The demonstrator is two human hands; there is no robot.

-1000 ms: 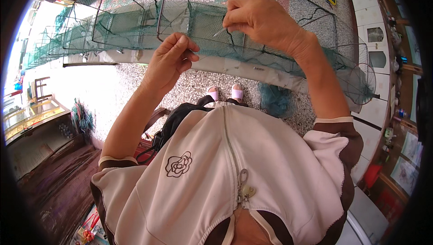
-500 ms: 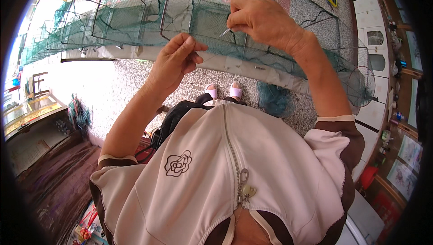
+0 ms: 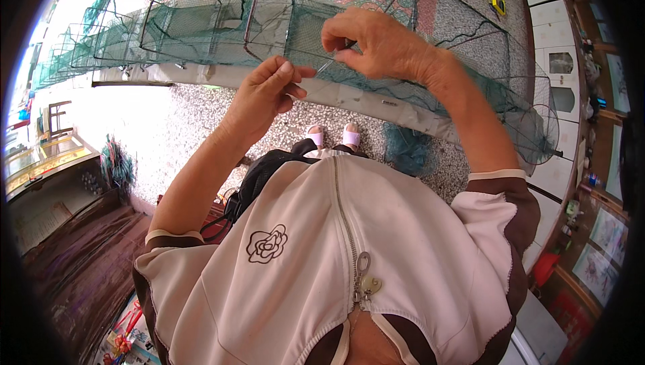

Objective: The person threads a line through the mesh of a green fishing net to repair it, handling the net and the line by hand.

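Observation:
A long green mesh net trap [image 3: 181, 32] on folding dark metal frames stretches across the upper view. My right hand [image 3: 369, 46] is over its middle, fingers curled around a thin, pale pointed tool [image 3: 324, 64] whose tip points down toward my left hand. My left hand [image 3: 269, 86] is at the trap's near edge, left of the tool, with thumb and fingers pinched together; what is between them is too small to make out. A pale covered strip [image 3: 410, 113] runs beneath the net.
A bunch of blue netting [image 3: 406, 150] lies on the speckled floor beside my feet in pink slippers. A yellow object [image 3: 497, 3] lies beyond the trap. White tiled cabinets [image 3: 552, 19] line the right; dark wooden furniture [image 3: 74, 257] stands at lower left.
My right hand has moved down and slightly left, closer to my left hand, with the pointed tool in it. My left hand has shifted slightly right and down.

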